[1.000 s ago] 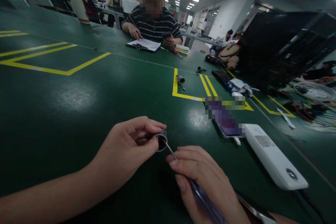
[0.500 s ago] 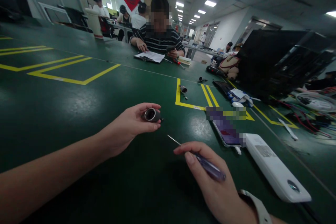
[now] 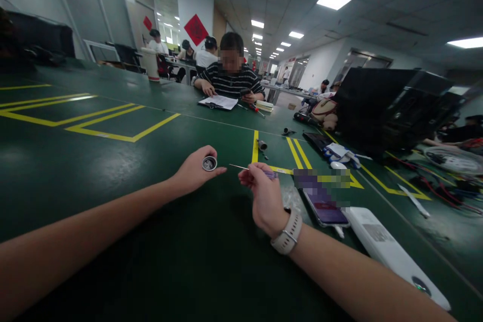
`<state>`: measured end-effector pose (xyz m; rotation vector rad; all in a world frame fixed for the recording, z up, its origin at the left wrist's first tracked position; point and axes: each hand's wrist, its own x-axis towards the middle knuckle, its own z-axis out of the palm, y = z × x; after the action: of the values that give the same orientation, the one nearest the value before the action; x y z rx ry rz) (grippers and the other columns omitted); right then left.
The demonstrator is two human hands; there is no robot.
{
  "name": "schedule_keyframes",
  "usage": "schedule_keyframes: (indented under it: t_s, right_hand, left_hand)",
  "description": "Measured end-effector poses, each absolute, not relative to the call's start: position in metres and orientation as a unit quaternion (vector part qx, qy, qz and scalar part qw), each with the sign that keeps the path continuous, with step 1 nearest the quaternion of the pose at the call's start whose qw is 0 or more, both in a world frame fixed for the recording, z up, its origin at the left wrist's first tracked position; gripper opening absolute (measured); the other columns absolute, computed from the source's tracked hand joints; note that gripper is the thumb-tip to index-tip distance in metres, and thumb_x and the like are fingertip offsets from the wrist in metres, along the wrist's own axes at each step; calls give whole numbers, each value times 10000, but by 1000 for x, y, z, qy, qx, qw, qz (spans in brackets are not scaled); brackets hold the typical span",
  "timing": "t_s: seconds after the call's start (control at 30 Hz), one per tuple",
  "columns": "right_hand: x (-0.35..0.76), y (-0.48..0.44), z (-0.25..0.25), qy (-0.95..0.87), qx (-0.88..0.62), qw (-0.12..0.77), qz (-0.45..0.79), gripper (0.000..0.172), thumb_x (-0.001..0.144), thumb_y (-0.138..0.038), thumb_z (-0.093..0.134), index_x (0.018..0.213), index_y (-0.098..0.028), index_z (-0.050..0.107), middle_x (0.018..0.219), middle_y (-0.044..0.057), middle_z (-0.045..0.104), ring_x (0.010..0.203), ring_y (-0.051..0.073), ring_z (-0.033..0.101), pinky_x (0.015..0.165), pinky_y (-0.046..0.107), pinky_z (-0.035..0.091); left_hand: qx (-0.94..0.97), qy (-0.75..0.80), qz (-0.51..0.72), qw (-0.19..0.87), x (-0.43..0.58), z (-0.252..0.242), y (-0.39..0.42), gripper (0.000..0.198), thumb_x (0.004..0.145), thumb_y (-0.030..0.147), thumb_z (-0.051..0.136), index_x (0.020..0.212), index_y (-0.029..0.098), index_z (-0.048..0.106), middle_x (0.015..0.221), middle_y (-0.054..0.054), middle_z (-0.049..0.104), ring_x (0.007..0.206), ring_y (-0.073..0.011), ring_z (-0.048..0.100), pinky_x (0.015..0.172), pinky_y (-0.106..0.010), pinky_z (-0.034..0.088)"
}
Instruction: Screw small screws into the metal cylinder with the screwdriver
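Observation:
My left hand (image 3: 194, 171) is closed around a small metal cylinder (image 3: 209, 163), its open round end facing me. My right hand (image 3: 262, 196) pinches a small screwdriver (image 3: 251, 169) with a purple handle; its thin shaft points left toward the cylinder, the tip a short gap away from it. A pale watch band sits on my right wrist. Both arms are stretched out over the dark green table (image 3: 113, 176).
A phone (image 3: 326, 209) and a white power bank (image 3: 392, 254) lie right of my right hand. Another metal cylinder (image 3: 262, 145) lies by yellow tape lines. A black case (image 3: 392, 110), gloves and cables fill the right. A person in a striped shirt (image 3: 230, 78) sits across with papers.
Both hands have stretched farther out over the table. The screwdriver tip, inside the cylinder a second ago, is out and apart from it. The camera has tilted up.

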<state>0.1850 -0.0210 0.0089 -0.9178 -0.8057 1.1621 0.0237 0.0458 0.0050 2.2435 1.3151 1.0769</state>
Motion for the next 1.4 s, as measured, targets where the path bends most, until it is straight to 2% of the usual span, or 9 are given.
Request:
schedule_keyframes:
  t_s: [0.13, 0.23, 0.37, 0.6, 0.87, 1.1, 1.4]
  right_hand:
    - [173, -7, -1, -336, -350, 653, 582, 144, 713, -273, 586, 617, -169, 561, 535, -26, 583, 549, 123, 539, 610, 272, 407]
    - [172, -5, -6, -332, -320, 659, 594, 191, 724, -305, 576, 595, -164, 572, 535, -21, 575, 547, 127, 539, 606, 272, 409]
    - [174, -8, -8, -337, -307, 659, 598, 190, 763, -280, 534, 619, -165, 581, 566, -12, 584, 570, 130, 540, 625, 276, 412]
    - [173, -13, -5, -354, -304, 647, 603, 166, 791, -239, 520, 667, -170, 605, 611, -12, 583, 585, 122, 541, 621, 264, 405]
    - [173, -12, -3, -348, -280, 652, 613, 124, 798, -248, 521, 778, -181, 624, 747, 24, 633, 742, 162, 579, 739, 320, 422]
    - [172, -15, 0, -432, -306, 617, 583, 197, 815, -298, 510, 707, -173, 617, 672, 17, 619, 670, 159, 569, 700, 320, 425]
    - [172, -19, -6, -485, -336, 601, 539, 150, 832, -276, 503, 798, -180, 612, 736, 18, 631, 726, 158, 574, 733, 322, 428]
  left_hand:
    - [789, 423, 371, 245, 16, -1, 46, 262, 678, 378, 644, 771, 172, 512, 738, 7, 583, 672, -149, 549, 619, -277, 444]
    - [801, 405, 354, 263, 14, -3, 43, 227, 692, 363, 630, 718, 162, 528, 667, 21, 561, 610, -125, 522, 575, -246, 425]
    - [801, 423, 354, 233, 14, -3, 41, 248, 712, 370, 607, 638, 161, 495, 584, 44, 492, 538, -99, 456, 515, -221, 380]
    - [808, 451, 334, 179, 11, 1, 38, 189, 729, 327, 574, 654, 164, 515, 595, 29, 521, 561, -118, 478, 512, -228, 368]
    - [798, 463, 339, 185, 11, -2, 44, 216, 762, 343, 550, 652, 170, 481, 599, 38, 487, 561, -113, 458, 525, -231, 370]
    - [787, 446, 357, 233, 10, -5, 52, 214, 759, 323, 564, 644, 178, 455, 591, 55, 451, 553, -102, 440, 518, -218, 361]
    - [806, 438, 357, 177, 13, -1, 45, 185, 742, 290, 548, 622, 177, 464, 587, 48, 457, 574, -112, 443, 540, -231, 356]
